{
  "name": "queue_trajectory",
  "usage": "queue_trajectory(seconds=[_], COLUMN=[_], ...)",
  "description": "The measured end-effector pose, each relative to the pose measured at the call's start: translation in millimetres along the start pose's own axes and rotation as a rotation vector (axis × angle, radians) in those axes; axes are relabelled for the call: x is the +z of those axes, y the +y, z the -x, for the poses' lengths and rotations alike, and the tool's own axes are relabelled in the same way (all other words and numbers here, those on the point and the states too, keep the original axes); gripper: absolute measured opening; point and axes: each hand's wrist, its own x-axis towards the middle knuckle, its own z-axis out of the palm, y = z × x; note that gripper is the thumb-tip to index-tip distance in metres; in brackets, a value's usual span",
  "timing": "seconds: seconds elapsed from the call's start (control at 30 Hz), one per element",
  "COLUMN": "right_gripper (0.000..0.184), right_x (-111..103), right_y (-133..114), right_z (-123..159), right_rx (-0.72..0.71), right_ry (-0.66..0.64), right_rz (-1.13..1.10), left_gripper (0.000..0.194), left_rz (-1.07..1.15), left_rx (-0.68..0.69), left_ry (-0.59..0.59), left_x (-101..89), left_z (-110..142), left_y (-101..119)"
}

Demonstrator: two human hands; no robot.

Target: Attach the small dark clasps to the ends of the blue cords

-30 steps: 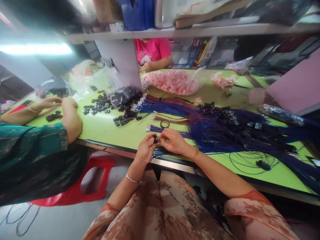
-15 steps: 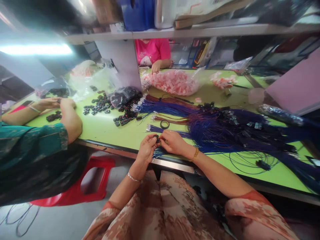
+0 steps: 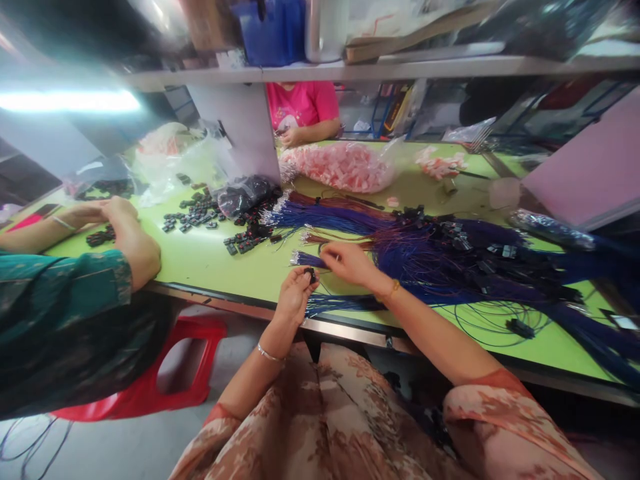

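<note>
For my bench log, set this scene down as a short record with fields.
left hand: holds a small black part in its fingers
right hand: at the pale-tipped purple wires; grip unclear
near the hands: blue wires along the table edge
surface: green table
left side: loose black connectors; green sleeve of another person
across: bag of pink pieces; person in pink shirt
below: red stool

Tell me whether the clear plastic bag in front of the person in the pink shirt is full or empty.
Mostly full: pale pink pieces bulk out the clear plastic bag, leaving slack film at its right end.
</note>
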Motion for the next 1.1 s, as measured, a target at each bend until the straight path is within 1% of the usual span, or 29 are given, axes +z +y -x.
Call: queue_trajectory(seconds=[0.07,0.1,0.17,0.23,0.3,0.4,0.53,0.77,0.93,1.03,1.1], right_gripper=[0.025,0.024,0.024,0.024,0.024,0.023,0.021,0.020,0.019,0.018,0.016], right_x=[-7,-8,-3,7,17,25,22,17,17,13,9], right_y=[19,28,46,59,66,72,76,70,66,68,70], right_z=[-22,-33,-51,-64,-71,-72,-65,-61,-65,-63,-60], right_rx=[0.158,0.238,0.351,0.425,0.457,0.425,0.309,0.279,0.196,0.197,0.194], right_ry=[0.054,0.040,-0.027,-0.075,-0.093,-0.134,-0.192,-0.067,-0.044,-0.039,-0.022], right_rz=[0.066,0.116,0.191,0.243,0.277,0.290,0.266,0.281,0.301,0.297,0.250], left_gripper=[0.025,0.025,0.025,0.025,0.025,0.026,0.028,0.028,0.028,0.028,0.028], left_rz=[0.007,0.008,0.007,0.005,0.003,-0.005,-0.012,-0.018,-0.011,-0.008,-0.010], left_rx=[-0.006,-0.011,-0.017,-0.017,-0.013,-0.015,-0.018,-0.021,-0.019,-0.017,-0.016], left_ry=[0.003,0.003,0.005,0.014,0.019,0.012,-0.002,-0.014,-0.017,-0.028,-0.028], left_x=[-0.9,-1.4,-2.3,-2.9,-3.5,-4.1,-4.7,-4.2,-5.4,-6.6,-6.6], left_z=[-2,-3,-4,-5,-5,-6,-5,-4,-5,-5,-5], left_y=[-1,-1,-2,-3,-4,-4,-4,-3,-4,-4,-4])
